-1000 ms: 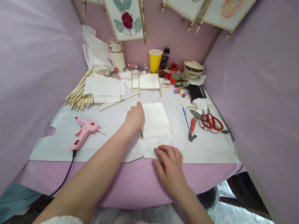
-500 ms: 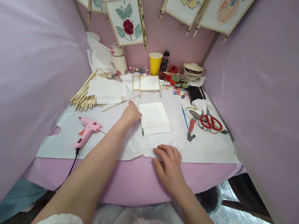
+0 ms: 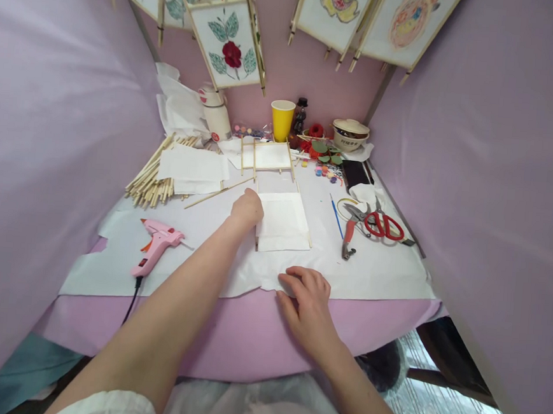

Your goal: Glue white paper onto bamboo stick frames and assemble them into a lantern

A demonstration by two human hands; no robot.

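Note:
My left hand (image 3: 247, 209) is closed at the left edge of a small white panel (image 3: 283, 223), with its fingertips hidden by the hand. Thin wooden sticks run along both sides of the panel, which lies flat on the white sheet. Near the front edge of the table rests my right hand (image 3: 305, 308), empty, its fingers loosely bent and thumb apart. Just behind the panel stands a stick frame (image 3: 271, 157) with white sides. A loose stick (image 3: 215, 192) lies to the left of my left hand.
At left are a pink glue gun (image 3: 157, 247), bundled sticks (image 3: 151, 181) and white sheets (image 3: 193, 170). Pruning shears (image 3: 350, 232), red-handled scissors (image 3: 384, 226) and a blue brush (image 3: 336, 216) lie right. A yellow cup (image 3: 282, 120) stands behind; decorated lanterns (image 3: 229, 47) hang above.
The white panel has turned slightly and now lies straighter, with my left hand at its edge. My right hand has stayed in place on the table; the whole view has shifted a little.

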